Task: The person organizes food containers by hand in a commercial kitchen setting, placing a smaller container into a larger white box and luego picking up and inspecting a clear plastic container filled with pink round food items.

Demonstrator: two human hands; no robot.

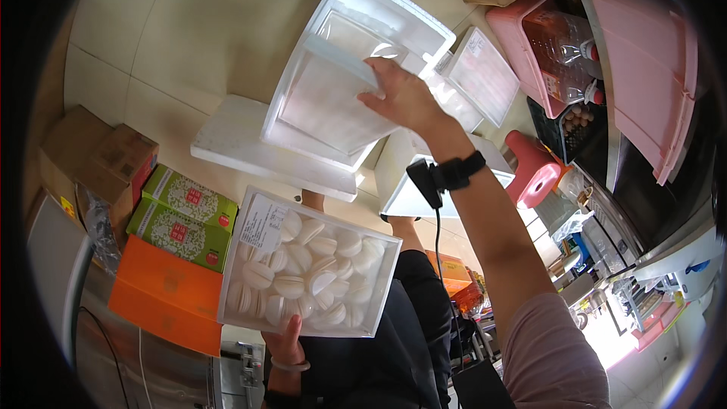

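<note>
My left hand (285,345) supports a white-rimmed box of pale, macaron-like shells (309,270) by its near edge, thumb on top and the other fingers hidden. A clear cover seems to lie over the shells, and a printed label (264,222) sits at one corner. Farther out, my right hand (400,94) reaches over a white foam box (434,28). Its thumb and forefinger span the far side of a shallow translucent box (335,105) that lies tilted inside. Beneath that, another translucent box (355,34) shows in part.
A foam lid (227,142) lies against the foam box. Another foam container (392,184) and a labelled flat box (483,76) are to the right. Green cartons (190,196) and an orange box (167,295) stand left. A pink bin (511,28) and red stool (531,173) are at right.
</note>
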